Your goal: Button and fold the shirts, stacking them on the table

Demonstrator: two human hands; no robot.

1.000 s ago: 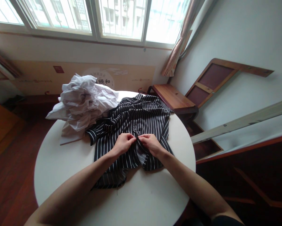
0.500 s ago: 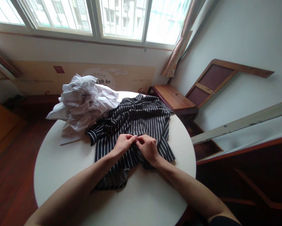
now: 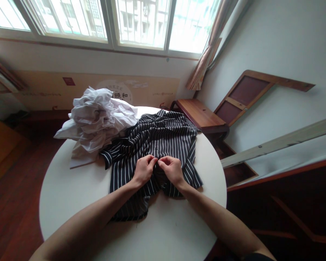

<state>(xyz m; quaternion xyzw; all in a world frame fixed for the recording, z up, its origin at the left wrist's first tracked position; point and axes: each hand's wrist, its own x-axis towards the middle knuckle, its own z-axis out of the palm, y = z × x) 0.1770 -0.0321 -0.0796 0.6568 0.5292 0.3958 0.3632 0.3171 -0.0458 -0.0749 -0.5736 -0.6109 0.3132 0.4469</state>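
Note:
A black shirt [image 3: 173, 139] with white stripes lies spread on the round white table [image 3: 70, 195], its collar end toward the window. Over its front, near the lower middle, my left hand [image 3: 145, 168] pinches the striped cloth with thumb and forefinger. Just to the right, my right hand [image 3: 172, 169] pinches the cloth at the same spot, its fingertips a small gap from the left ones. Whether a button sits between the fingers is too small to tell. The shirt's lower hem hangs open in two parts below my wrists.
A crumpled heap of white garments [image 3: 94, 116] stands at the table's back left, against the striped sleeve. Behind the table on the right is a wooden chair or bench [image 3: 201, 112]. A large printed board [image 3: 163, 83] leans under the window.
My left hand has turned slightly and its fingertips have drawn a little apart from the right ones. The shirt has stayed nearly in place.

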